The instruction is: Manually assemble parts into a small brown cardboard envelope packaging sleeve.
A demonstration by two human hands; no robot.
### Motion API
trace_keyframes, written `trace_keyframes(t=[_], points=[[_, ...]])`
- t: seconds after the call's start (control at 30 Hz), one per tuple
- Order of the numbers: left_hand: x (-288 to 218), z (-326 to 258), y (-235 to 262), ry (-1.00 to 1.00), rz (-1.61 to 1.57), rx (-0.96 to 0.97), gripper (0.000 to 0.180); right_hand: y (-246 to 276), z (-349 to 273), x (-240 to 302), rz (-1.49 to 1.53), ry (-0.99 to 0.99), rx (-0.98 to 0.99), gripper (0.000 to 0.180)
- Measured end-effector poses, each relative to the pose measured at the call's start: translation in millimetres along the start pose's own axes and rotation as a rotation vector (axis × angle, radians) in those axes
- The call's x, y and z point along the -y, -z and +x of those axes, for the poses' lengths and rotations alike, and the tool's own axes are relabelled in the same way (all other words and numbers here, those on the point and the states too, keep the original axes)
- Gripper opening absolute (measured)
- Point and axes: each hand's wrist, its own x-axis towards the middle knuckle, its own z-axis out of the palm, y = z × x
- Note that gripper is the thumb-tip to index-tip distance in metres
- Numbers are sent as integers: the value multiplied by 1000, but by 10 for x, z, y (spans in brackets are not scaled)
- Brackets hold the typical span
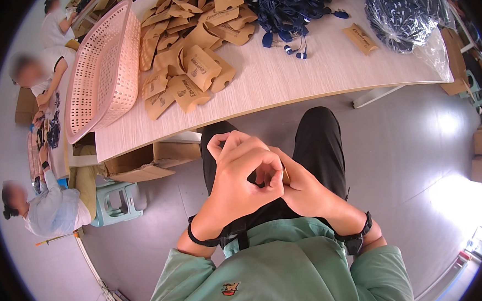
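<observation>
Above my lap, in front of the table (303,78), my two hands meet. My left hand (241,170) is curled, its fingertips and thumb pinched together against the right. My right hand (305,189) is closed too, partly covered by the left. A thin brownish edge shows between them; the rest of whatever they hold is hidden. Nearest on the table lies a heap of brown cardboard pillow boxes (200,67). To its right is a tangle of dark blue earphones (285,10), with one pillow box (360,38) lying apart.
A pink perforated basket (103,70) stands at the table's left end. Clear plastic bags (406,16) of dark blue items lie at the right. Below the table sits an open cardboard box (137,162); a green stool (116,202) is beside it. Several people work at left.
</observation>
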Motion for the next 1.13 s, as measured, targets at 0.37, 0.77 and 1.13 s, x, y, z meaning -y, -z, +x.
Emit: trace_keyframes(t=[0.37, 0.77, 1.13], points=[[134, -37, -16, -39, -2, 3, 22, 66, -8, 11, 102, -167, 86, 41], [383, -406, 166, -214, 154, 211, 22, 123, -142, -52, 206, -439, 331, 31], [345, -419, 221, -290, 322, 334, 22, 99, -101, -158, 231, -449, 378, 23]])
